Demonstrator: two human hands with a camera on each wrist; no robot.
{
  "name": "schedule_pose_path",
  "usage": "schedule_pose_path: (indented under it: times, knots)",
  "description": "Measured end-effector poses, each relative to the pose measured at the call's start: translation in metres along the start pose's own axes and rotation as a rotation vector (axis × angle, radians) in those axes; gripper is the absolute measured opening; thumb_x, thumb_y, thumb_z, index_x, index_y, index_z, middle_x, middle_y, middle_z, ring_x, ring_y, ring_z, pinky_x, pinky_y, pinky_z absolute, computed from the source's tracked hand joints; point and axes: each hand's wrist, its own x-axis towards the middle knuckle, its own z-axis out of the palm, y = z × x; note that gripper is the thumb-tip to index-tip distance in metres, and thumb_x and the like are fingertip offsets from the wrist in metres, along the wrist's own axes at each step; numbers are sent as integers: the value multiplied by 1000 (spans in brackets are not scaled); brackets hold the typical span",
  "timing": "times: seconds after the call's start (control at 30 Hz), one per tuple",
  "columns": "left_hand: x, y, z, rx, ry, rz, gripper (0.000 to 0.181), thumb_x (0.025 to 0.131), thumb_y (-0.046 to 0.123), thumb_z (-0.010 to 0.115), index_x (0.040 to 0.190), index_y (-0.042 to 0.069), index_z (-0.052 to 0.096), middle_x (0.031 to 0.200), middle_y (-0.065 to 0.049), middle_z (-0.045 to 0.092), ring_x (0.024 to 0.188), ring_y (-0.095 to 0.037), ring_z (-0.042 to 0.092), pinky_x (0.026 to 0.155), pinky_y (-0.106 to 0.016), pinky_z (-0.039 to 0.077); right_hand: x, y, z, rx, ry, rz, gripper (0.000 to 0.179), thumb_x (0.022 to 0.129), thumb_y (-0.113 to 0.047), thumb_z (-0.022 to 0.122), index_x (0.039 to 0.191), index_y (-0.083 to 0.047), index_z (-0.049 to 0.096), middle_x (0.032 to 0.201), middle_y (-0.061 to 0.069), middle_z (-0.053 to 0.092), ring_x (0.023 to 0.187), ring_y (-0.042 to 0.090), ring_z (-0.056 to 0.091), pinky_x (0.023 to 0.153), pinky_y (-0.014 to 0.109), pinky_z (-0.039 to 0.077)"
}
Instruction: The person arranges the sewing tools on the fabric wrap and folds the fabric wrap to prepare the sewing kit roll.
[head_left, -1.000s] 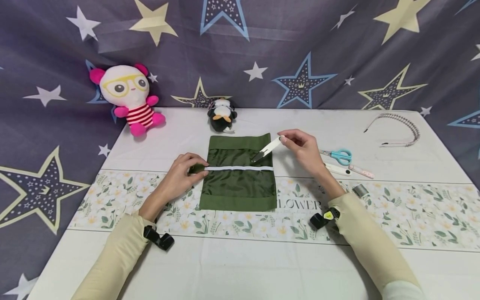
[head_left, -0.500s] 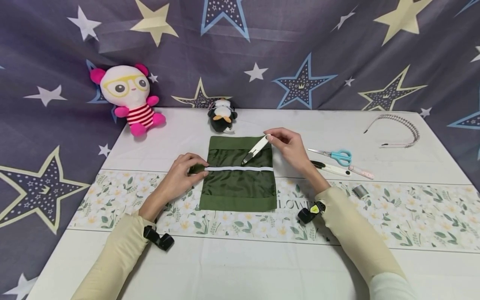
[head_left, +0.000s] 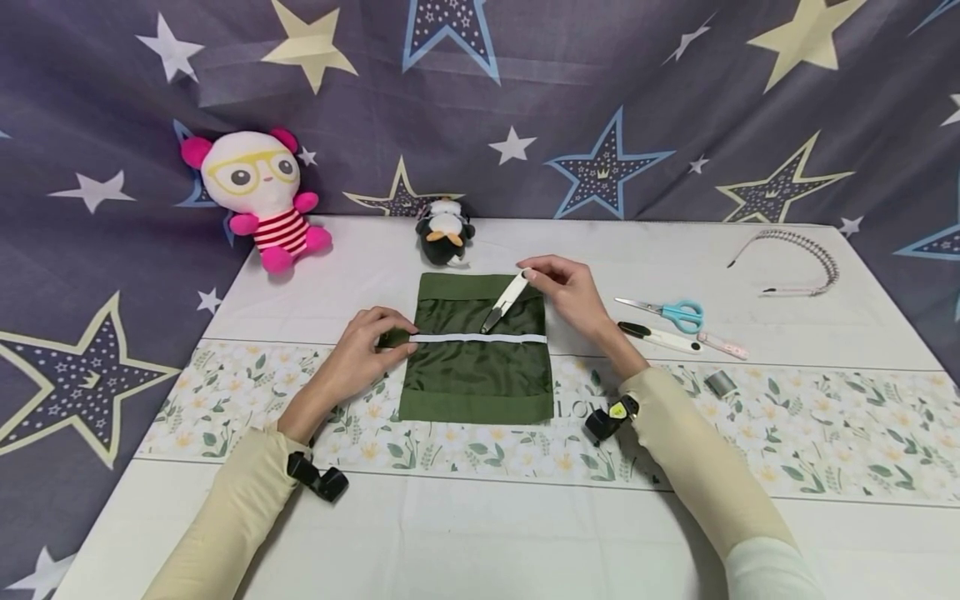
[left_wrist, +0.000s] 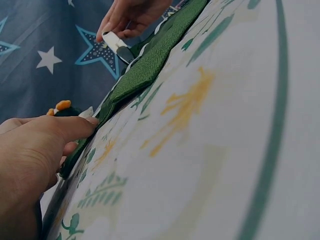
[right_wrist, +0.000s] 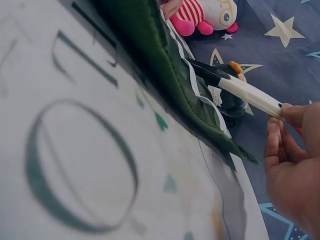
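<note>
A dark green cloth [head_left: 480,406] with a white band [head_left: 517,338] across its middle lies on the table. My left hand [head_left: 367,346] pinches the cloth's left edge at the end of the band, with green fabric showing between thumb and fingers. In the left wrist view, the thumb sits right at the cloth's edge. My right hand [head_left: 572,290] grips the end of a slim white tool [head_left: 513,292] with a dark pointed tip; its exact kind is unclear. The tool slants down to the left. In the right wrist view its tip [right_wrist: 205,71] overlaps the cloth beside the band.
To the right lie blue-handled scissors [head_left: 681,314], a similar white tool [head_left: 671,339], a small pink item [head_left: 722,344] and a grey thread spool [head_left: 721,382]. A headband [head_left: 821,252] is farther back. A penguin toy [head_left: 444,232] and a pink-and-white plush [head_left: 262,196] stand behind.
My right hand has moved left with the white tool, bringing its tip leftward and down close to the white band. The left hand and cloth have stayed in place.
</note>
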Motion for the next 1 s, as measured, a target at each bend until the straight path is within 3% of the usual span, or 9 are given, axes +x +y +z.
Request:
schedule_pose_path:
  times: [0.13,0.3,0.4,0.53,0.67,0.8,1.0]
  knots:
    - [0,-1,0,2,-2,1,23,98,23,75,119,13,74,130,-7,59,121,-30,47,102,-56,38,2,0,2,-4,-21,4,24,104,-8,64,123,5,72,112,21,71,77,16,49,77,28,45]
    - [-1,-1,0,6,-6,2,23,99,24,74,120,13,74,130,-7,59,121,-30,47,101,-55,38,5,1,4,-40,-42,2,24,105,-9,62,123,2,73,119,22,70,61,14,33,67,28,37]
    - [-1,0,0,3,-6,3,23,99,23,75,120,13,74,129,-7,59,121,-30,47,100,-55,38,6,1,6,-78,-53,2,24,106,-9,61,123,2,73,120,20,71,57,10,32,64,27,36]
    - [0,1,0,1,-6,3,23,98,22,75,119,13,74,129,-7,59,121,-30,47,100,-54,38,10,0,10,-132,-67,30,24,106,-8,60,122,3,74,121,18,72,72,7,51,73,24,44]
    - [0,0,1,2,-10,2,23,99,22,75,120,12,74,129,-8,59,121,-31,47,101,-55,38,13,-1,13,-173,-77,47,23,106,-6,59,122,5,72,118,19,72,98,20,64,81,26,49]
    - [0,1,0,-2,-12,-3,24,99,22,75,120,12,74,130,-8,58,121,-31,47,101,-55,38,15,-3,16,-186,-78,53,24,105,-7,60,123,7,69,108,20,70,96,37,64,74,29,47]
    - [0,2,0,-3,-14,-10,25,99,22,75,121,12,74,131,-8,58,120,-30,47,100,-54,39,17,-4,22,-175,-68,59,21,105,-7,62,118,7,69,103,17,70,93,39,62,72,28,46]
